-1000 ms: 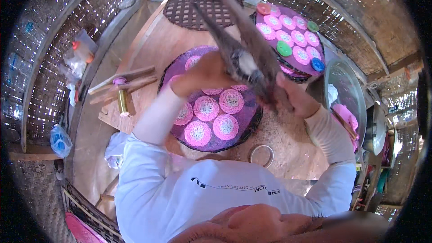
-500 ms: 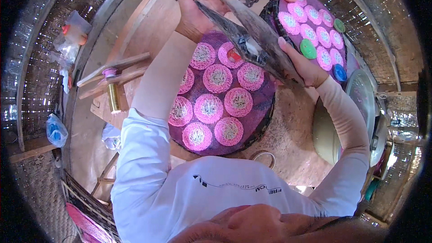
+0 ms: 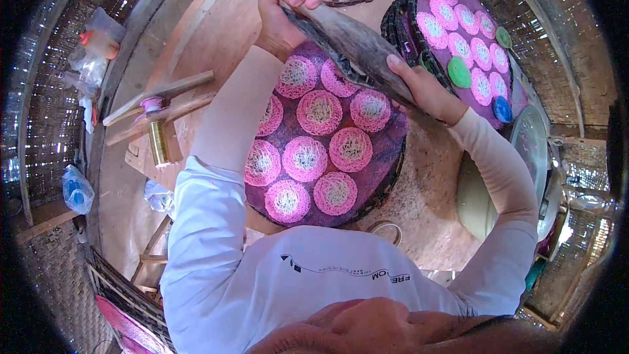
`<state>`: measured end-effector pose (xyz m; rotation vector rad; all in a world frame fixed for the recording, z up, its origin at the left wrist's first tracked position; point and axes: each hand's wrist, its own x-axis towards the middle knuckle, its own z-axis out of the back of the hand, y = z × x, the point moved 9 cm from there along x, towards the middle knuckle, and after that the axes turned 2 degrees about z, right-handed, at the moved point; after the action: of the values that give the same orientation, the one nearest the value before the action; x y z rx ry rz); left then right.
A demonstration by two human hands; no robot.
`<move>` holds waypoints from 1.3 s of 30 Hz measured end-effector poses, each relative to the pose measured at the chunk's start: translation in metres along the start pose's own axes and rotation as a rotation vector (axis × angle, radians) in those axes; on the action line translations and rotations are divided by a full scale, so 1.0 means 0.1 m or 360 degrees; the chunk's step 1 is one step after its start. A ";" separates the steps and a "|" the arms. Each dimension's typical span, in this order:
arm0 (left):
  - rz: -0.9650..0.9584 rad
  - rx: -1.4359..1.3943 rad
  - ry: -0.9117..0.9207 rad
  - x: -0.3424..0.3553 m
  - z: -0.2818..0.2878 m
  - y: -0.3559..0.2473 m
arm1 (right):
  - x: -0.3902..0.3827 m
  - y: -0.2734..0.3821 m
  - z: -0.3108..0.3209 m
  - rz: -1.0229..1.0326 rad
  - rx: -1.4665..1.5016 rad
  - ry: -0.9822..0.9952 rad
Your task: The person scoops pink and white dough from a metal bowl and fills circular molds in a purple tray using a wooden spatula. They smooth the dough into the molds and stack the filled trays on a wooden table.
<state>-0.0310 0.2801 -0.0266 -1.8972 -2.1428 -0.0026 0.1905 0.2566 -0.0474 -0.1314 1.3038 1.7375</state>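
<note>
My left hand (image 3: 278, 23) wraps round the far left end of a long, dark wooden two-armed press (image 3: 357, 36). My right hand (image 3: 429, 92) grips its other end, thumb on top. The arms lie almost together, and what sits between them is mostly hidden. Beneath it is a round tray with purple cloth (image 3: 383, 164), bearing several lacy pink rounds with pale centres (image 3: 304, 158). The press covers part of the tray's far edge.
Far right, a second purple-covered tray (image 3: 393, 23) carries similar rounds plus red, green (image 3: 459, 72) and blue (image 3: 502, 109) discs. A large lidded pot (image 3: 531, 151) stands right. Left are two wooden bars with a brass-coloured cylinder (image 3: 158, 144). A woven dark tray (image 3: 347, 1) lies beyond.
The press's two arms have come together, hiding the pale stuff seen between them. My left fingers have closed over its end. A red patch on one far round no longer shows.
</note>
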 end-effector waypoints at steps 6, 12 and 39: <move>-0.0033 0.0097 -0.0101 -0.06 0.21 0.00 | -0.06 0.01 0.01 -0.0057 0.0027 -0.0051; 0.0068 0.0265 0.0215 0.09 -0.28 0.06 | -0.07 -0.01 0.12 0.0181 0.0040 -0.0183; -0.0588 0.3953 -0.0542 -2.85 -0.71 -0.83 | -2.87 -1.87 -0.97 -0.0413 -0.0726 -0.2098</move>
<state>-0.0689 -0.0215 -0.0025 0.0872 -0.7822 1.7860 0.4452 0.0077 -0.0569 0.4968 -0.0715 1.3671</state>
